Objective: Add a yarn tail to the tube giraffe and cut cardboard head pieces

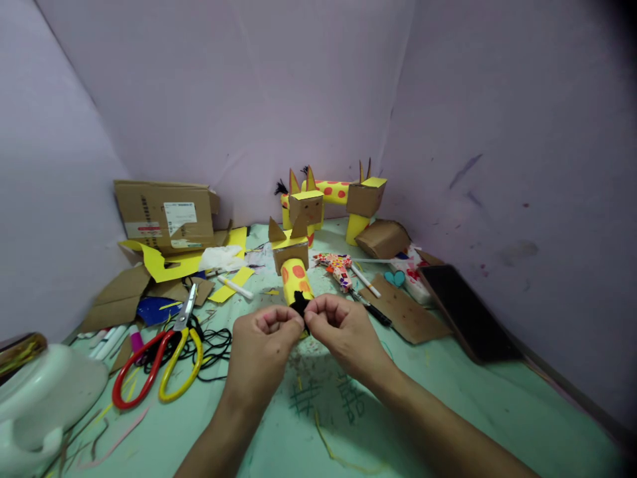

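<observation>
Black yarn, gathered in a small tuft (299, 303), sits between the two hands I watch from my post. The left hand (266, 342) has thumb and forefinger pinched together on the tuft's near left side; the right hand (348, 332) pinches it from the other side, its remaining fingers curled in. The tuft is at the near end of a cardboard animal (296, 273), which stands in front of the hands with its yellow, orange-spotted body toward me and its boxy, two-eared brown head at the far end.

Beyond it I see a second animal (307, 209) with a face drawn on its box head, and to the right of that a third animal (365, 199), taller-looking on a yellow leg.

Just past the right hand lie a black pen (375, 312), a white marker (365, 280) and a floral-patterned glue gun (338, 269). Further right are a flat cardboard piece (411, 309) and a dark-screened phone (468, 312).

Out to the left of the left hand I have scissors (184, 322) with one red and one yellow handle, lying over tangled black cord (213, 345). Behind them, yellow paper (164, 265) lies before a cardboard box (164, 212). Everything rests on a green tabletop (423, 411).
</observation>
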Available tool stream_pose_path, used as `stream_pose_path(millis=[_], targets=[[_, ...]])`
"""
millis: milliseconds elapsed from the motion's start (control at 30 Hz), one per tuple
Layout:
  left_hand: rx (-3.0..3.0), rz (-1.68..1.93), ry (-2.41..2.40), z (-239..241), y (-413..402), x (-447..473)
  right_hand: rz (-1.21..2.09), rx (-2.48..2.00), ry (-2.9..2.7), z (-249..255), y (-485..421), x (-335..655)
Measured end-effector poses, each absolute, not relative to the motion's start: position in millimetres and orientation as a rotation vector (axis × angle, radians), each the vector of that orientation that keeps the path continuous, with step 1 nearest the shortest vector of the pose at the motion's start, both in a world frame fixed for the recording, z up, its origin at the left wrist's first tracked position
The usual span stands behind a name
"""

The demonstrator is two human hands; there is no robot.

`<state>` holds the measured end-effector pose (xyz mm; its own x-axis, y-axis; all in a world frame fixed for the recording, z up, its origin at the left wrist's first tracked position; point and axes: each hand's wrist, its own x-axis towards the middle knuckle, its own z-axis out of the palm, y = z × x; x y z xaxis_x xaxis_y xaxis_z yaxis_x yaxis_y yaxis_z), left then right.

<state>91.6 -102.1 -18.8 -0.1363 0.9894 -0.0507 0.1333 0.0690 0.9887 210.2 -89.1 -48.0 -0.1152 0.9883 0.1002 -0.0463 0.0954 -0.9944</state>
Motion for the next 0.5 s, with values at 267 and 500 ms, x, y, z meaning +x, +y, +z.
stream_pose_path(millis=[267, 500], targets=[[1.082, 1.341, 1.467, -27, -97, 86, 1.234, -1.014, -1.284, -50, -88, 210], [1.053, 1.344, 1.378, -27, -96, 83, 1.188, -1.038, -1.258, -48, -87, 211]])
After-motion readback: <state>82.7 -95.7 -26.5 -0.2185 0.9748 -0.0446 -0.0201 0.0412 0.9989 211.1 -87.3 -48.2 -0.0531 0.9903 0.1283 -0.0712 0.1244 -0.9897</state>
